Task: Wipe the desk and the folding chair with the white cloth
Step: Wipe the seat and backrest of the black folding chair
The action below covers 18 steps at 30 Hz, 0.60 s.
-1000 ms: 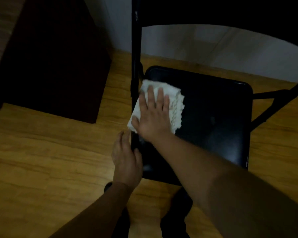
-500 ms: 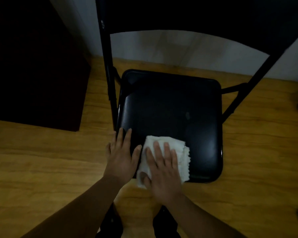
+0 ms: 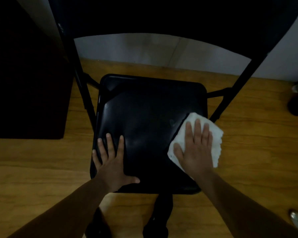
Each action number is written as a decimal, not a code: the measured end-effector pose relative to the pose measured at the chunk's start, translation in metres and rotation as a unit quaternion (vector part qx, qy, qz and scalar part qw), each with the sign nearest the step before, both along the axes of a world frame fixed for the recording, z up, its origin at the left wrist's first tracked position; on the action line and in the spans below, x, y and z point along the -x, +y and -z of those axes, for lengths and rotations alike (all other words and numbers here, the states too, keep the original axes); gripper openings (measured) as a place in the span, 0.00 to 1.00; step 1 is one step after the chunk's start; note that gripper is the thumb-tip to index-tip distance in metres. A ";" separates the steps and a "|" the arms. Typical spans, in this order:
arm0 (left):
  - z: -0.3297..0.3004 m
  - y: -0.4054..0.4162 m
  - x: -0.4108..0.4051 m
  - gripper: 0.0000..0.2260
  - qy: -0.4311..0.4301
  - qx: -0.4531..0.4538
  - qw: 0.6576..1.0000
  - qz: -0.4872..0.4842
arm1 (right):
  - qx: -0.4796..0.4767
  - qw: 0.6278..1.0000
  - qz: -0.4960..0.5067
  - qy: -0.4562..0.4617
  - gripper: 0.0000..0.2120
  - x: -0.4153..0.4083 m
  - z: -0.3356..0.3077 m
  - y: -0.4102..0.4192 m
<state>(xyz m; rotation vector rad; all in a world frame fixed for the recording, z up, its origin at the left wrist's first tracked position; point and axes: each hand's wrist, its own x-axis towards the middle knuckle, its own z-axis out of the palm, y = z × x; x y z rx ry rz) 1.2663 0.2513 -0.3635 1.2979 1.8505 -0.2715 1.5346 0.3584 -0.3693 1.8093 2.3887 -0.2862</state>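
The right hand (image 3: 195, 148) lies flat on the folded white cloth (image 3: 213, 141), fingers straight and slightly spread, pressing it onto the seat of the folding chair (image 3: 144, 127) at about 3 o'clock on the seat, with the cloth's outer edge hanging just past the rim. The left hand (image 3: 110, 162) rests flat at about 8 o'clock near the seat's left front edge, fingers straight and apart, thumb out toward the middle, holding nothing (it looks to be steadying the chair). The dark block at the upper left is probably the desk (image 3: 24, 83), well apart from the cloth.

The step in hand seems to be wiping the seat. To do it well, keep the palm flat so the whole pad bears evenly, work in overlapping passes from 3 o'clock toward 9, and take in the raised rim and the 2 rear corners. Keep the left hand braced, since a folding chair can skate on the wood floor (image 3: 33, 169)
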 end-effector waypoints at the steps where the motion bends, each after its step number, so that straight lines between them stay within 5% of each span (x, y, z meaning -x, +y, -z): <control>1: -0.001 0.001 0.000 0.71 -0.002 0.009 1.000 0.002 | -0.001 1.000 0.000 0.005 0.40 0.008 0.000 0.019; 10: -0.008 0.006 -0.002 0.70 -0.005 0.049 0.999 0.005 | 0.029 0.993 0.106 0.040 0.41 0.091 -0.006 0.157; 18: -0.012 0.009 -0.003 0.69 0.016 0.054 0.998 0.008 | 0.105 0.987 -0.118 0.031 0.40 0.231 -0.007 0.150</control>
